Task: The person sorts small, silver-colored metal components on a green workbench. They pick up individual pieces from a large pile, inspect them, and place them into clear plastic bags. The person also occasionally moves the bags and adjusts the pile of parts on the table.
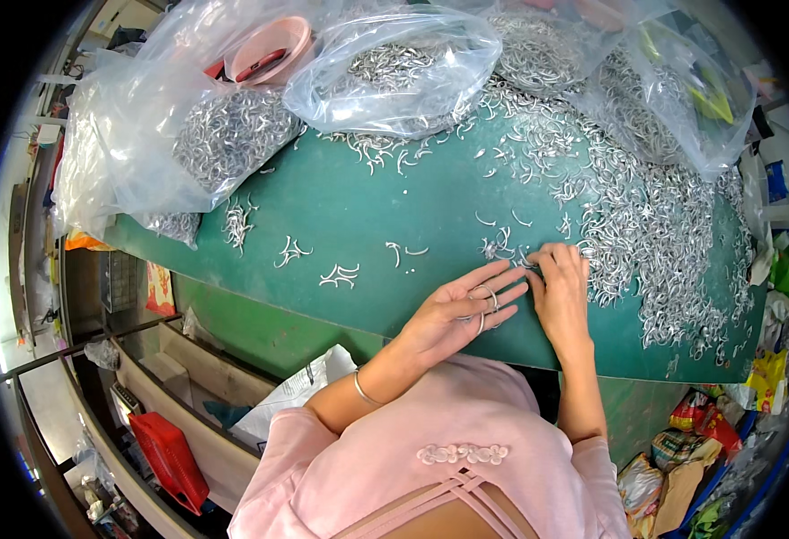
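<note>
My left hand [453,314] is turned palm up over the near side of the green table [341,198]. Small curved silver metal pieces [490,299] lie across its fingers, with the thumb against them. Beside its fingertips, my right hand [561,292] bends its fingers down to the table in a pinch. What those fingers hold, if anything, is hidden. A few loose curved pieces [500,241] lie just beyond both hands. Farther right spreads a large heap of the same silver pieces [660,242]. To the left sit small separate groups of pieces [339,275].
Clear plastic bags [393,72] full of silver pieces line the far side. A pink bowl [273,45] holds a red-handled tool [261,65]. At lower left are a red plastic basket [170,458] and a white sack [296,395]. Coloured packages [704,418] pile up at lower right.
</note>
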A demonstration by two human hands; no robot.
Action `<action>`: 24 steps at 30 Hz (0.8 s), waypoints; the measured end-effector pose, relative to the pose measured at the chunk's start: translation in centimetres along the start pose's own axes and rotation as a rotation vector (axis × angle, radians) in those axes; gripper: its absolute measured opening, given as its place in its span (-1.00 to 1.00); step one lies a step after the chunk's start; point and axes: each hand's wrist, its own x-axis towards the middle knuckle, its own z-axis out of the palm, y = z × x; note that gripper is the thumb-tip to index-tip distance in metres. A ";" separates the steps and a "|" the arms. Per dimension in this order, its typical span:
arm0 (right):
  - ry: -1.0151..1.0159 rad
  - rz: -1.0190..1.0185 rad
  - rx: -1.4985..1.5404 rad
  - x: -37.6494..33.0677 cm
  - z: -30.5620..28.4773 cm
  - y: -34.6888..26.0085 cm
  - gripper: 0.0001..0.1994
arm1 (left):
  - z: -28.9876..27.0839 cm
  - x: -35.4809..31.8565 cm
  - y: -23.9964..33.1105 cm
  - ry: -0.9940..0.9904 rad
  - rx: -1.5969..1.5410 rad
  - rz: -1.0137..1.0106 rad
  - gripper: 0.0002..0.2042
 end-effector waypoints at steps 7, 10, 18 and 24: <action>0.048 0.027 0.161 -0.1 -0.8 1.1 -0.89 | 0.0 -0.3 0.2 0.013 0.011 0.013 -0.33; 0.043 0.075 0.291 -0.2 -1.8 0.8 -0.88 | -0.3 -0.2 0.1 -0.007 -0.010 0.025 -0.34; -0.033 -0.053 0.412 -0.7 -2.7 -2.9 -0.90 | -0.2 0.2 -0.3 0.014 0.003 0.047 -0.36; -0.116 0.014 0.311 -0.6 -2.2 -4.5 -0.85 | -0.4 0.4 -0.5 -0.005 0.036 0.069 -0.38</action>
